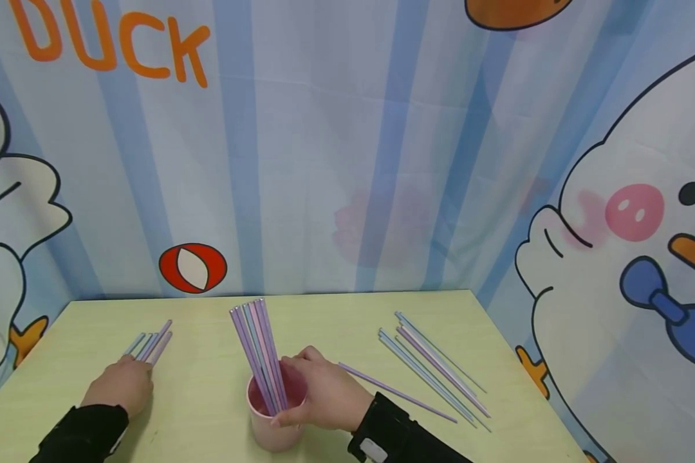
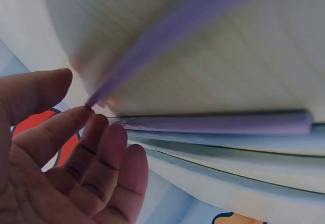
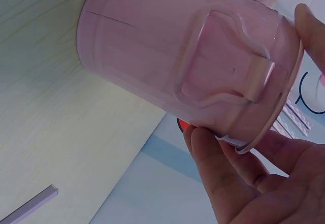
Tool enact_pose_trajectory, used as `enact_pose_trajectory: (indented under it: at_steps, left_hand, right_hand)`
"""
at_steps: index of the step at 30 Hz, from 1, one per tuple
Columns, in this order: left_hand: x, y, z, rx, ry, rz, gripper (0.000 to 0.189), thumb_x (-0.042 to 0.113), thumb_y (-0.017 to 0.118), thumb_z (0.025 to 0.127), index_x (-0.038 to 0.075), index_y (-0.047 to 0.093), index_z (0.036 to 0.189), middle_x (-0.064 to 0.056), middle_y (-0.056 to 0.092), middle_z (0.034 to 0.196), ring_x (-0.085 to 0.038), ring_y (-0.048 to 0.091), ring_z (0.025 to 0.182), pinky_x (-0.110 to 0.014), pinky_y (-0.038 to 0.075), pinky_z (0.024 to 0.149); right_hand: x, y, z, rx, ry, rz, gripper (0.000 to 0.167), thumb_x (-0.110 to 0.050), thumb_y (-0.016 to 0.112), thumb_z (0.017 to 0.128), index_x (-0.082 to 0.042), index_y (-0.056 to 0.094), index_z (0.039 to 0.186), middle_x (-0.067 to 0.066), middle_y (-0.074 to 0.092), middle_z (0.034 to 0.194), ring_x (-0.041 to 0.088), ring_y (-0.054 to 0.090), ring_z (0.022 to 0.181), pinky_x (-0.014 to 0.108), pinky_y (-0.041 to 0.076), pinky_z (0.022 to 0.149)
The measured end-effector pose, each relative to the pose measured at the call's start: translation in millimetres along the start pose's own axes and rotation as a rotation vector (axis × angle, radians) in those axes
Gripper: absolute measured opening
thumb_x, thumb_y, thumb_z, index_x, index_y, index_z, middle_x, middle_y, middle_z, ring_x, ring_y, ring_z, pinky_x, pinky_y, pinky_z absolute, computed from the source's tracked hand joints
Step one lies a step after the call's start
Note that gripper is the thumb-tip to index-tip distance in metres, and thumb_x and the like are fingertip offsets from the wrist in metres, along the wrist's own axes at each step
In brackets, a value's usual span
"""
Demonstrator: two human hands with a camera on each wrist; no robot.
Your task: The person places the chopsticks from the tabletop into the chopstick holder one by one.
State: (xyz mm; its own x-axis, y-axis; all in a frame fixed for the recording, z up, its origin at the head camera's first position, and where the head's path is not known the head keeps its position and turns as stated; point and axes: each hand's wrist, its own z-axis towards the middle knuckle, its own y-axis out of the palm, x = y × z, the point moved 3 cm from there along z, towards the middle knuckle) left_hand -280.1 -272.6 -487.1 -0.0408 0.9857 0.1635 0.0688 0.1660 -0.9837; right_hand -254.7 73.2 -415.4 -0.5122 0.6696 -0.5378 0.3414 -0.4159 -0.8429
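My right hand (image 1: 327,392) grips a pink cup (image 1: 275,432) at its rim, the fingers round the far side and the thumb at the near side. In the right wrist view the cup's side shows a folded handle (image 3: 223,61). Several shiny purple, pink and blue straws (image 1: 260,354) stand in it, leaning left. At the table's left, my left hand (image 1: 118,386) is over a small group of straws (image 1: 150,344). The left wrist view has its fingertips at the end of a purple straw (image 2: 162,41), thumb spread apart. More straws (image 2: 228,124) lie beside the fingers.
Several loose straws (image 1: 434,373) lie on the right side of the pale wooden table (image 1: 208,411). One purple straw (image 1: 396,392) lies apart, close to my right hand. A printed duck curtain (image 1: 324,161) hangs behind the table's back edge.
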Motion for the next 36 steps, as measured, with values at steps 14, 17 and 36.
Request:
enact_pose_trajectory:
  at_steps: [14, 17, 36]
  left_hand:
    - [34.6, -0.7, -4.5, 0.015, 0.073, -0.051, 0.011, 0.001, 0.067, 0.087, 0.000, 0.058, 0.081, -0.005, 0.057, 0.070, -0.023, 0.057, 0.065, -0.048, 0.049, 0.064]
    - [38.5, 3.2, -2.3, 0.026, 0.092, -0.077, 0.004, -0.002, 0.062, 0.089, -0.003, 0.058, 0.087, -0.007, 0.059, 0.073, -0.024, 0.059, 0.068, -0.047, 0.049, 0.064]
    - [55.2, -38.9, -12.1, 0.055, 0.087, -0.391, 0.046, 0.006, 0.057, 0.089, -0.015, 0.044, 0.128, -0.005, 0.054, 0.077, -0.019, 0.047, 0.060, -0.033, 0.038, 0.052]
  right_hand:
    - [3.5, 0.4, 0.1, -0.004, 0.011, 0.032, 0.078, -0.055, 0.082, 0.068, -0.027, 0.055, 0.136, -0.010, 0.051, 0.110, 0.005, 0.051, 0.097, 0.022, 0.051, 0.080]
    - [4.1, 0.3, -0.1, -0.002, 0.001, 0.040, 0.078, -0.055, 0.082, 0.069, -0.027, 0.055, 0.136, -0.010, 0.051, 0.110, 0.006, 0.051, 0.097, 0.022, 0.051, 0.080]
    - [4.2, 2.3, 1.4, -0.001, 0.002, 0.033, 0.078, -0.057, 0.081, 0.069, -0.026, 0.055, 0.136, -0.010, 0.052, 0.110, 0.006, 0.052, 0.096, 0.022, 0.051, 0.080]
